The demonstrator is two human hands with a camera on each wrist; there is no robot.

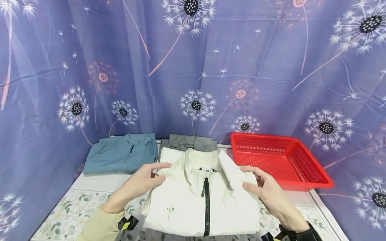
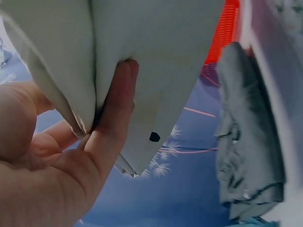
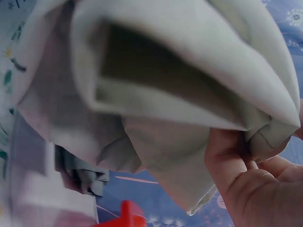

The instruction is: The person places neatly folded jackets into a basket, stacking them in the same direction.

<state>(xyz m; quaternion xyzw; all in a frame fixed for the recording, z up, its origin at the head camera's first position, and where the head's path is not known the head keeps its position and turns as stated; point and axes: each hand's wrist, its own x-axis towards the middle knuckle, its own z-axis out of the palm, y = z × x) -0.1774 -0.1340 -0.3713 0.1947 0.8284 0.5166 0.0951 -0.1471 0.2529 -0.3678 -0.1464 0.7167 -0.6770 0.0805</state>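
A folded cream zip-neck garment (image 1: 187, 204) faces me in the head view, collar away from me. A black zipper runs down its middle, and a small plant print sits at lower left. My left hand (image 1: 144, 180) grips its left side near the shoulder, the thumb lying on the front. On the opposite side, my right hand (image 1: 268, 190) pinches the edge between thumb and fingers. Folded cream layers (image 2: 151, 56) are caught between the left fingers in the left wrist view. The right wrist view shows the cloth (image 3: 165, 142) bulging open beside the right fingers.
Behind to the left lies a folded blue garment (image 1: 120, 154) with a dark zipper pull. A folded grey garment (image 1: 193, 142) is partly hidden behind the cream one. At right stands a red plastic basket (image 1: 301, 185). A flower-patterned cloth (image 1: 81, 204) covers the table front; purple curtains (image 1: 169, 93) surround it.
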